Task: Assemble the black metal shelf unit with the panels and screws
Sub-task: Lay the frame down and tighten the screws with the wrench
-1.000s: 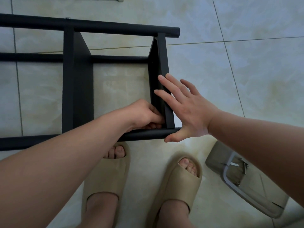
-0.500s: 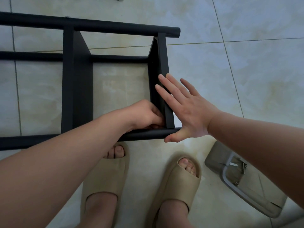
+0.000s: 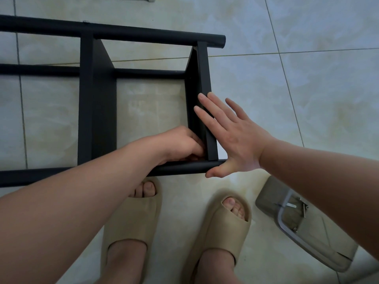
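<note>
The black metal shelf unit (image 3: 96, 103) lies on its side on the tiled floor, with round tubes (image 3: 127, 32) running left to right and flat panels between them. My right hand (image 3: 231, 136) lies flat with straight fingers against the outer face of the end panel (image 3: 202, 78), thumb by the near tube's end. My left hand (image 3: 180, 144) reaches inside the frame with fingers curled at the corner where that panel meets the near tube (image 3: 184, 167). What its fingertips hold is hidden.
A clear plastic bag (image 3: 303, 228) with loose screws and a small metal key lies on the floor at the lower right. My two feet in beige slides (image 3: 131, 218) stand just in front of the near tube.
Almost nothing has moved. My left hand's fingers shift slightly at the inner corner while my right hand stays pressed on the end panel.
</note>
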Motion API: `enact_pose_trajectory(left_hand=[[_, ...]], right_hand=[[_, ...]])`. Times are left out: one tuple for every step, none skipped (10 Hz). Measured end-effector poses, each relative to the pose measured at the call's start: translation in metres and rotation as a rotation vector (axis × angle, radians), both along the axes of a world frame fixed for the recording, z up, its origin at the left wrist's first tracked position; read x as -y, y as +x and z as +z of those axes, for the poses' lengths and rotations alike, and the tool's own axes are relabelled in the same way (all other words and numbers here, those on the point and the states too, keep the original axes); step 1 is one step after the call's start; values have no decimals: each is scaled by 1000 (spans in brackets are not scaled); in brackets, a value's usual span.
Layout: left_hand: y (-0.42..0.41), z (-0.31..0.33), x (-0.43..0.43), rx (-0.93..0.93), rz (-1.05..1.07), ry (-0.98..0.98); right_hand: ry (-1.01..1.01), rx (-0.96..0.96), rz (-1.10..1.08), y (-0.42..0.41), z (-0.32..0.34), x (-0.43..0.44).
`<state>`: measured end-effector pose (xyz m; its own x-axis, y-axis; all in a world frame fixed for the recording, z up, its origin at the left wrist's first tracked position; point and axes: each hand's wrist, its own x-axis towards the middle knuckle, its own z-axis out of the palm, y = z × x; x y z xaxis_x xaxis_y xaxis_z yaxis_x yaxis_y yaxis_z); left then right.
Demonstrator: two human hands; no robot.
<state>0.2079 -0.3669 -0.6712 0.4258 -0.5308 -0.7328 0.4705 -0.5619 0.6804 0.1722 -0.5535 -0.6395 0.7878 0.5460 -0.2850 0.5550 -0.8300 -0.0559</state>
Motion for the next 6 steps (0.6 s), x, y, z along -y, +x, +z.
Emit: enact_pose_trajectory(left_hand=[[0, -1, 0, -109, 23, -37], [2, -3, -1, -240, 41, -62], [2, -4, -2, -348, 39, -74], [2, -5, -2, -417, 54, -62], [3, -4, -2, -455, 62, -85], [3, -5, -1, -437, 73, -73]], right_hand=[[2, -2, -2, 0, 0, 0], [0, -8, -4, 0, 0, 0], [0, -13, -6, 0, 0, 0], [7, -8, -8, 0, 0, 0], [14, -13, -10, 0, 1, 0], [15, -13, -11, 0, 0, 0]])
